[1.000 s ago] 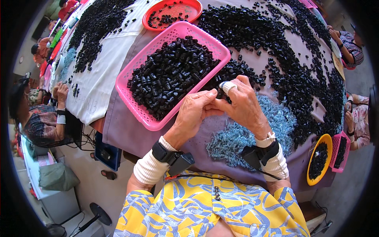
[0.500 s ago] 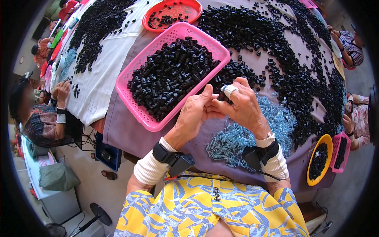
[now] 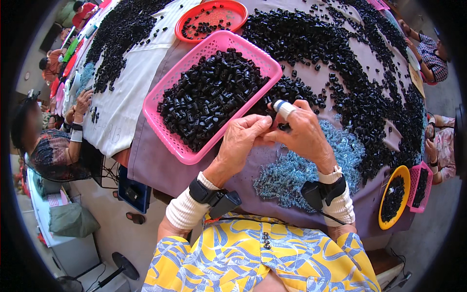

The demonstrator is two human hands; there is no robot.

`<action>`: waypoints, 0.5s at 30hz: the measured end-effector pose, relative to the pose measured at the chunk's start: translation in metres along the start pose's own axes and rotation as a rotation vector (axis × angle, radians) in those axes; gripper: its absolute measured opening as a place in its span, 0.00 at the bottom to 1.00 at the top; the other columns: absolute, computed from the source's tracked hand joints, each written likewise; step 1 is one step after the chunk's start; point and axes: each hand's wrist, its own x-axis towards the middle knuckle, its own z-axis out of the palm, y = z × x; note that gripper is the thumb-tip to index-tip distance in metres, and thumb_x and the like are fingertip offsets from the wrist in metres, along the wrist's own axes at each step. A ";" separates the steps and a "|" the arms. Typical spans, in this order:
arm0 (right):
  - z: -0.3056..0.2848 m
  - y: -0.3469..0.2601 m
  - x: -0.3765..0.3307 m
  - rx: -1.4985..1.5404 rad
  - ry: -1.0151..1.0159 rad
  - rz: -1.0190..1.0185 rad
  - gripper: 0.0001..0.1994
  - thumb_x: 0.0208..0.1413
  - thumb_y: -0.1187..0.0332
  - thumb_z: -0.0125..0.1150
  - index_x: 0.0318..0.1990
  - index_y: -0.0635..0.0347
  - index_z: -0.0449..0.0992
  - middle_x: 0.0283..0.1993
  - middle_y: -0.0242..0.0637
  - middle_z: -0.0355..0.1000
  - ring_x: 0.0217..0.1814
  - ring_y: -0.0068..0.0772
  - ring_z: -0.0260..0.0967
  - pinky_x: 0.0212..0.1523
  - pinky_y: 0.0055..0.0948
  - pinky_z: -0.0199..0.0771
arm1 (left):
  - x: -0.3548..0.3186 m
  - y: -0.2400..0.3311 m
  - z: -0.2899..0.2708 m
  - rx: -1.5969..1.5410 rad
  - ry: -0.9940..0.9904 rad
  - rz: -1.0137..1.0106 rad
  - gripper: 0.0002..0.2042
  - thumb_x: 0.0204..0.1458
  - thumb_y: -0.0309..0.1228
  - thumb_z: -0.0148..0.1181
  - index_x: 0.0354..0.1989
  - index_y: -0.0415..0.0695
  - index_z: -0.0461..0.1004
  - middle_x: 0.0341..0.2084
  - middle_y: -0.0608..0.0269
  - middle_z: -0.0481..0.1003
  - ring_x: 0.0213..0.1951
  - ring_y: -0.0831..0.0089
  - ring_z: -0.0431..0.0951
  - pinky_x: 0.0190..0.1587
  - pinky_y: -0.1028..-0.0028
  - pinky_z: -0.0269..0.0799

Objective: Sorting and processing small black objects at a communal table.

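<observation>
My left hand [image 3: 239, 141] and my right hand [image 3: 306, 130] meet above the purple cloth, just off the near right side of a pink basket [image 3: 181, 155]. Thumb and index finger of the left are pinched together; whatever lies between them is hidden. A small black plastic piece [image 3: 284, 127] shows within the curled fingers of my right hand, whose index finger wears a white sleeve with a blue stripe. Many small black plastic pieces [image 3: 209, 92] fill the basket. Beside and under my right hand spreads a heap of small bluish metal springs [image 3: 287, 175].
Loose black pieces [image 3: 360, 102] cover much of the table. A red tray [image 3: 241, 19] stands beyond the basket. At the right edge are a yellow tray [image 3: 404, 171] and a smaller pink basket [image 3: 427, 194]. Other people sit at both sides, one [image 3: 53, 151] at left.
My right hand has turned slightly, and its sleeved index finger has shifted left and up. The left thumb has tipped lower, against the index finger. The basket has barely shifted in view.
</observation>
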 end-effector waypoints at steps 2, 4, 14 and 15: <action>-0.009 0.000 -0.002 0.023 0.029 0.047 0.19 0.38 0.60 0.70 0.34 0.64 0.73 0.24 0.37 0.72 0.26 0.40 0.68 0.39 0.33 0.63 | 0.003 0.010 0.007 0.016 0.033 0.026 0.13 0.59 0.35 0.52 0.37 0.36 0.74 0.31 0.61 0.77 0.34 0.75 0.78 0.38 0.74 0.77; -0.010 0.007 -0.008 0.030 0.167 0.108 0.20 0.40 0.60 0.70 0.35 0.65 0.73 0.24 0.37 0.72 0.27 0.40 0.68 0.38 0.33 0.64 | 0.013 0.025 0.011 0.118 0.102 0.072 0.14 0.57 0.38 0.55 0.36 0.36 0.74 0.29 0.62 0.77 0.30 0.76 0.78 0.35 0.76 0.77; -0.011 0.022 -0.027 -0.001 0.135 0.168 0.12 0.45 0.66 0.67 0.33 0.65 0.75 0.23 0.40 0.72 0.26 0.43 0.67 0.37 0.34 0.64 | 0.041 0.048 -0.005 0.180 0.232 0.214 0.16 0.56 0.37 0.58 0.43 0.35 0.74 0.27 0.58 0.77 0.25 0.77 0.77 0.28 0.78 0.76; -0.012 0.024 -0.029 -0.002 0.137 0.174 0.12 0.45 0.66 0.67 0.33 0.65 0.75 0.23 0.40 0.72 0.26 0.43 0.67 0.37 0.34 0.64 | 0.035 0.047 -0.007 0.188 0.235 0.209 0.15 0.57 0.36 0.56 0.44 0.35 0.73 0.28 0.58 0.77 0.25 0.76 0.77 0.29 0.78 0.76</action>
